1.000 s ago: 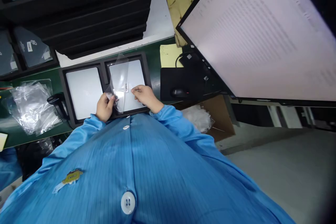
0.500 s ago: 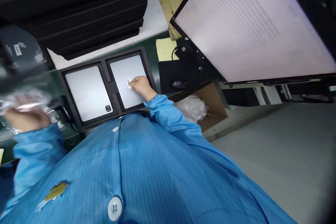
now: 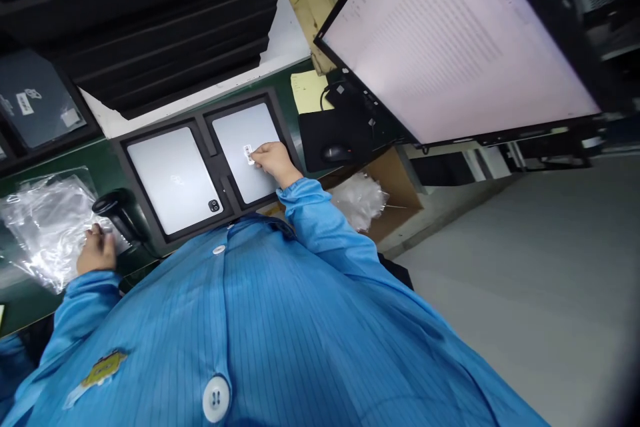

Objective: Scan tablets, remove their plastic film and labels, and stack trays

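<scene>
My right hand (image 3: pixel 274 161) pinches a small white barcode label (image 3: pixel 249 155) between thumb and fingertips. The label is over the plain back of the right-hand silver tablet (image 3: pixel 240 127); whether it is stuck down I cannot tell. A second silver tablet (image 3: pixel 170 177), with a camera block at its lower corner, lies in the left recess of the same black foam tray (image 3: pixel 216 147). At the left, my left hand (image 3: pixel 97 252) has thumb and fingers apart, at the right edge of the clear plastic bags (image 3: pixel 50 227). Just beyond it is a black handheld scanner (image 3: pixel 120 213).
Stacked black foam trays (image 3: pixel 170 47) rise behind the work tray. Another tray at far left holds a bagged dark tablet (image 3: pixel 37 100). To the right are a mouse (image 3: pixel 337 153), yellow paper (image 3: pixel 311 91), a tilted monitor (image 3: pixel 450 47) and a cardboard box (image 3: pixel 400 200) with plastic.
My left hand has put the clear plastic down on the left of the table and moved right, towards the scanner. My right hand keeps its pinch on the label.
</scene>
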`<state>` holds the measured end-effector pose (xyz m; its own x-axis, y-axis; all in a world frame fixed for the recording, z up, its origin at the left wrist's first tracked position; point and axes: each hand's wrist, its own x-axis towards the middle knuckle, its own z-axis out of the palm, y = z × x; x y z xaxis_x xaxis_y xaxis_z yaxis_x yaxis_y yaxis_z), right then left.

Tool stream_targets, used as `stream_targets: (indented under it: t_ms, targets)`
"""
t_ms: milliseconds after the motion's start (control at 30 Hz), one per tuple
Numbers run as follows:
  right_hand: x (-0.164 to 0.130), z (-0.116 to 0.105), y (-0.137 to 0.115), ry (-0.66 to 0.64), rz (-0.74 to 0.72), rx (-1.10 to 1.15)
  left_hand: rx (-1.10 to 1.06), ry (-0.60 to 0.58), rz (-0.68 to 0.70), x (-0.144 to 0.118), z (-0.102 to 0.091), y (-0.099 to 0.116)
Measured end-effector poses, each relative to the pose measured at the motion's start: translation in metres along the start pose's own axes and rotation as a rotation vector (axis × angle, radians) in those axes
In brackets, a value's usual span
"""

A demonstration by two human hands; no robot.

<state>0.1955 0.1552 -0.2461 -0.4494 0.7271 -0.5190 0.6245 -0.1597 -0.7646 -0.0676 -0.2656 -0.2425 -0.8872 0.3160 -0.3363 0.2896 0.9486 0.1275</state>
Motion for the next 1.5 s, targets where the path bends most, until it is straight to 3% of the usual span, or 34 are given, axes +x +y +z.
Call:
stream_targets:
  t_ms: [67, 100, 167, 233, 300, 400, 433, 500, 567, 633, 733, 833, 1033, 1167, 1267, 1367, 1500]
  targets:
    - [-0.001, 0.0, 0.002, 0.008, -0.019, -0.007, -0.067, 0.122, -0.163, 0.007, -0.002, 0.015]
    - [0.0, 0.001, 0.003, 0.011, -0.027, -0.01, -0.137, 0.23, -0.169, 0.008, -0.007, 0.026]
    - [0.001, 0.002, 0.004, 0.012, -0.052, -0.004, -0.319, 0.471, 0.002, 0.006, -0.019, 0.061]
    - [0.001, 0.004, 0.005, 0.003, -0.084, 0.019, -0.449, 0.59, 0.337, -0.004, -0.025, 0.109]
    - [-0.001, 0.004, 0.005, -0.005, -0.112, 0.059, -0.446, 0.462, 0.735, -0.02, -0.021, 0.169]
    - [-0.011, -0.007, 0.009, 0.008, -0.128, 0.151, -0.195, -0.047, 1.219, -0.043, 0.0, 0.266]
    - [-0.017, -0.014, 0.012, 0.024, -0.134, 0.181, -0.093, -0.173, 1.299, -0.048, 0.009, 0.296]
    - [-0.028, -0.035, 0.022, 0.074, -0.147, 0.225, 0.067, -0.309, 1.368, -0.052, 0.026, 0.346]
    - [-0.037, -0.062, 0.036, 0.145, -0.155, 0.252, 0.147, -0.333, 1.402, -0.05, 0.042, 0.381]
    - [-0.042, -0.089, 0.05, 0.221, -0.162, 0.264, 0.165, -0.297, 1.454, -0.045, 0.054, 0.4]
    - [-0.044, -0.12, 0.065, 0.328, -0.185, 0.226, 0.138, -0.187, 1.518, -0.04, 0.067, 0.411]
    - [-0.04, -0.132, 0.07, 0.364, -0.161, 0.156, 0.129, -0.091, 1.551, -0.039, 0.075, 0.412]
    - [-0.028, -0.127, 0.061, 0.274, -0.112, 0.053, 0.114, -0.031, 1.591, -0.041, 0.078, 0.424]
    - [-0.021, -0.117, 0.046, 0.222, -0.19, -0.12, 0.014, -0.047, 1.612, -0.037, 0.062, 0.422]
    - [-0.022, -0.093, 0.029, 0.097, -0.241, -0.201, -0.15, 0.027, 1.587, -0.035, 0.041, 0.398]
    - [-0.024, -0.06, 0.012, -0.048, -0.313, -0.36, -0.312, 0.186, 1.534, -0.031, 0.025, 0.36]
    - [-0.022, -0.03, -0.003, -0.062, -0.331, -0.636, -0.511, 0.391, 1.44, -0.027, 0.021, 0.316]
